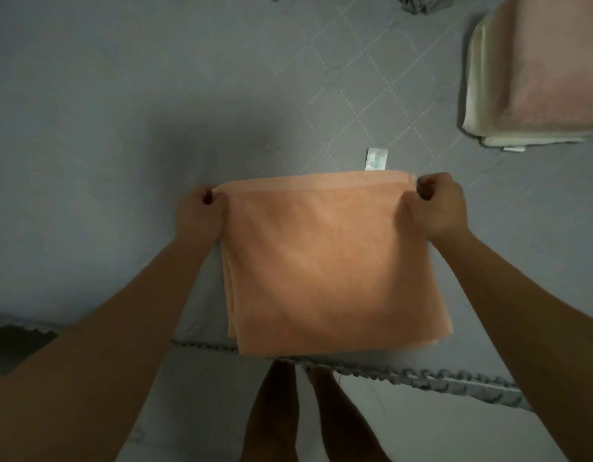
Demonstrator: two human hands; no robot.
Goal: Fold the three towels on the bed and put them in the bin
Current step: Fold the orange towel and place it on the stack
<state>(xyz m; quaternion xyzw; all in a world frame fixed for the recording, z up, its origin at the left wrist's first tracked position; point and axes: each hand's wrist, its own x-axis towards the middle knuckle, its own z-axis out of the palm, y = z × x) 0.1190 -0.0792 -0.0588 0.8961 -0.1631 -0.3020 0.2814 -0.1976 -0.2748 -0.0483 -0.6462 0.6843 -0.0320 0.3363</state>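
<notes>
An orange towel (328,261), folded into a rectangle, lies on the grey bed (121,111) near its front edge. A white label (376,159) sticks out from its far edge. My left hand (198,211) pinches the far left corner, and my right hand (438,205) pinches the far right corner. At the far right lies a folded pink towel (555,61) on top of a folded cream towel (478,95). No bin is in view.
The bed's ruffled front edge (438,378) runs below the orange towel. A dark grey cloth (418,3) shows at the top edge. My bare legs (305,418) stand by the bed on the floor.
</notes>
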